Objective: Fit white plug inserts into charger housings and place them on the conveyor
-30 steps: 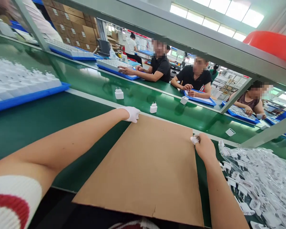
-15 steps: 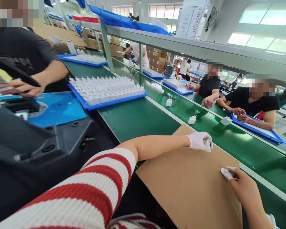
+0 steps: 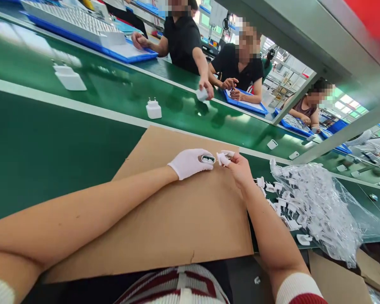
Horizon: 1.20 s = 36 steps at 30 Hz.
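Note:
My left hand (image 3: 190,163), in a white glove, is closed round a white charger body (image 3: 207,159) whose open end faces right. My bare right hand (image 3: 239,166) pinches a small white plug part (image 3: 223,158) just to the right of that open end, a finger's width apart. Both hands hover over the far edge of a brown cardboard sheet (image 3: 164,219) that lies on the green bench.
A clear plastic bag of several white plug parts (image 3: 313,202) lies at the right. White chargers (image 3: 153,109) ride on the green conveyor belt (image 3: 120,88) beyond the cardboard. Across the belt, other people work at blue trays (image 3: 245,103); one person's hand (image 3: 205,88) reaches onto the belt.
My left hand has drawn back from the cardboard's far corner with the charger body and come close to my right hand. The view swung left, then back to the right.

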Motion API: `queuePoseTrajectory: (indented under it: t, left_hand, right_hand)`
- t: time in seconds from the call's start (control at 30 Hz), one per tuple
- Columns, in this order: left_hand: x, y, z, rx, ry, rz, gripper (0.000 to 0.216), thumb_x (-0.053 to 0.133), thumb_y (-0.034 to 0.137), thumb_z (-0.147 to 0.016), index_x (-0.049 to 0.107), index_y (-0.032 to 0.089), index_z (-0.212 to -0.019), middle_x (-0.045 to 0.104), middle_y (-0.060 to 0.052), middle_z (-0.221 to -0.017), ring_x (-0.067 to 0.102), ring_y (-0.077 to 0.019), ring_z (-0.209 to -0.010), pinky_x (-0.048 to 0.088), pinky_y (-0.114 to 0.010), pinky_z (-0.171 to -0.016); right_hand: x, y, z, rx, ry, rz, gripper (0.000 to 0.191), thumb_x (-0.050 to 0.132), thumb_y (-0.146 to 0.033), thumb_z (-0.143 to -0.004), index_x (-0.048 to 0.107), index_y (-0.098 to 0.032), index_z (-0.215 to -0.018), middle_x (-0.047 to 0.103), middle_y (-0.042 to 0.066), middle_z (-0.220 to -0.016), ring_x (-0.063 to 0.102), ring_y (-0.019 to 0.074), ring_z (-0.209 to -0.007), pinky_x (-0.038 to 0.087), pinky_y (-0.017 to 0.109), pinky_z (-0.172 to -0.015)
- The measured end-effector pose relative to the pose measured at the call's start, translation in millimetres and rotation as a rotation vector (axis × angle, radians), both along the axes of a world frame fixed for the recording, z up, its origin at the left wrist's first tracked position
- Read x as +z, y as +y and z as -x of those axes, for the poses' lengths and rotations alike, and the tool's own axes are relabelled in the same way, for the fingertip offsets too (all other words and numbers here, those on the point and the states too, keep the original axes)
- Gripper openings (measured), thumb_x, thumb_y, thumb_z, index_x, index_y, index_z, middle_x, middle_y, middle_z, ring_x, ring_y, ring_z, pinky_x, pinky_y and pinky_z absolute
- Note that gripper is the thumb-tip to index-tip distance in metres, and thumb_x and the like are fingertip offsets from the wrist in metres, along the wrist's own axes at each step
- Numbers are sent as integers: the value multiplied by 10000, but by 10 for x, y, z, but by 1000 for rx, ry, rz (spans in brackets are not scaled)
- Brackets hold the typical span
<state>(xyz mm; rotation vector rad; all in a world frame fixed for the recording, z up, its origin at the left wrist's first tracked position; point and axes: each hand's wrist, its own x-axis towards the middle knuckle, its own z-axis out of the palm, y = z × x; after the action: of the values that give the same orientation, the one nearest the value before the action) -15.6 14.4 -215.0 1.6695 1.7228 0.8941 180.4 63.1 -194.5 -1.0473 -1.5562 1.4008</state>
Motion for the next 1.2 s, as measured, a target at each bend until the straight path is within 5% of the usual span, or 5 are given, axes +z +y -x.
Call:
queuePoseTrajectory:
  t: [0.2, 0.53, 0.7, 1.2]
  left_hand:
    - [75, -72, -64, -33, -58, 133, 404, 751, 430, -747, 746, 266, -1116, 768, 37, -879, 657, -139, -541, 558, -277, -655]
    - [162, -120, -57, -52, -113, 154, 387, 761, 409, -730, 749, 271, -1092, 776, 43, -929, 667, -123, -517, 577, -267, -672]
    - [156, -114, -72, -22, -157, 167, 401, 769, 422, -721, 741, 250, -1082, 769, 36, -870, 678, -142, -566, 578, -272, -691]
    - [58, -40, -61, -40, -84, 107, 328, 749, 538, -711, 666, 242, -826, 678, 40, -666, 683, -190, -658, 545, -292, -708]
  right_hand:
    - [50, -112, 84, 8, -88, -152, 459, 839, -488, -680, 775, -209, -1039, 759, 45, -952, 663, 174, -808, 567, 316, -747]
    - [47, -109, 43, -35, -107, -327, 329, 804, -480, -743, 692, -213, -899, 738, 72, -1008, 690, 208, -906, 585, 379, -875]
    - [75, -154, 44, -25, -247, -540, 322, 671, -395, -901, 675, -233, -1179, 717, 83, -1165, 679, 183, -948, 576, 348, -917]
    - [23, -187, 85, 80, -544, -753, 284, 586, -253, -945, 715, -281, -1196, 749, 37, -1165, 652, 241, -1118, 529, 381, -988]
